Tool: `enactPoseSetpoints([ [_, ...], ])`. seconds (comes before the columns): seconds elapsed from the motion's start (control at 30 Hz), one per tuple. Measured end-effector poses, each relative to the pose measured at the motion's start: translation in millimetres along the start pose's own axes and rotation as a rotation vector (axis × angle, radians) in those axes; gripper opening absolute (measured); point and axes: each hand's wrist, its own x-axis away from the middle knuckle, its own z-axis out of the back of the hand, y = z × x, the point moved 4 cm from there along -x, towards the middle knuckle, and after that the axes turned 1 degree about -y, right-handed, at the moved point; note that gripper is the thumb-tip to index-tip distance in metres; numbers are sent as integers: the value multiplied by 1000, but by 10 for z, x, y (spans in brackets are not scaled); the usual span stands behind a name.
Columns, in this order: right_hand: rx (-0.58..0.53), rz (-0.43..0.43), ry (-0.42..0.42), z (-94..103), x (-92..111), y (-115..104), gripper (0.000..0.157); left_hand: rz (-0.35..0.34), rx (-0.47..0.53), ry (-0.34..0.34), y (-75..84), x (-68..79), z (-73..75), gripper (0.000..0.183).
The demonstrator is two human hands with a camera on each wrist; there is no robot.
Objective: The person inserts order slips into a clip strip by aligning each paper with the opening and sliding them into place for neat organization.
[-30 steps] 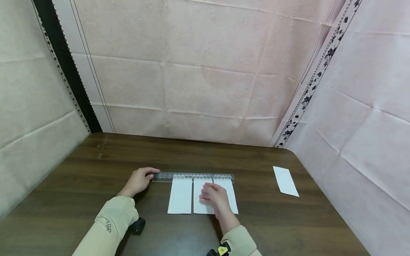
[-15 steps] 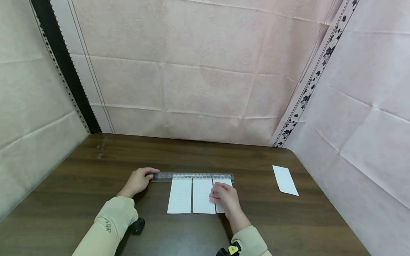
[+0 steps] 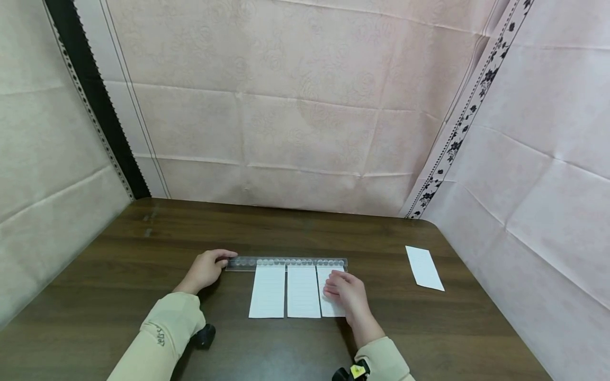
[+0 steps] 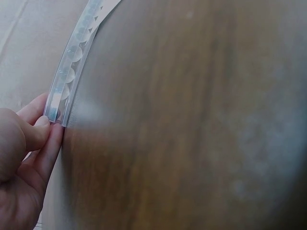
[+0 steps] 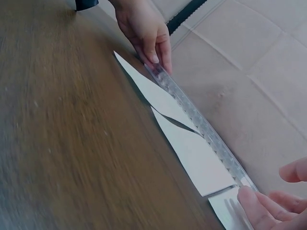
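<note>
My left hand pinches the left end of a clear plastic ruler with a row of round shapes along it. The left wrist view shows thumb and fingers on the tip of that ruler. Below the ruler, side by side, lie a left paper strip, a middle paper strip and a right paper strip; their top edges sit at the ruler. My right hand is over the right strip, partly covering it. In the right wrist view its loosely bent fingers hold nothing; contact with the paper is unclear.
Another white paper piece lies apart at the right on the brown wooden table. Pale creased cloth hangs behind the table and along both sides.
My right hand has moved rightward, from over the middle strip to over the right one, uncovering the middle strip. My left hand and the ruler have stayed in place.
</note>
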Motion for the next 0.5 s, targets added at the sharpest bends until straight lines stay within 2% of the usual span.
enactPoseSetpoints([
  [0.3, -5, -11, 57, 158, -42, -4, 35, -2, 3, -2, -3, 7, -7, 28],
  [0.5, -30, -4, 65, 215, -54, -11, 36, -14, 1, -2, 14, 12, -5, 27],
])
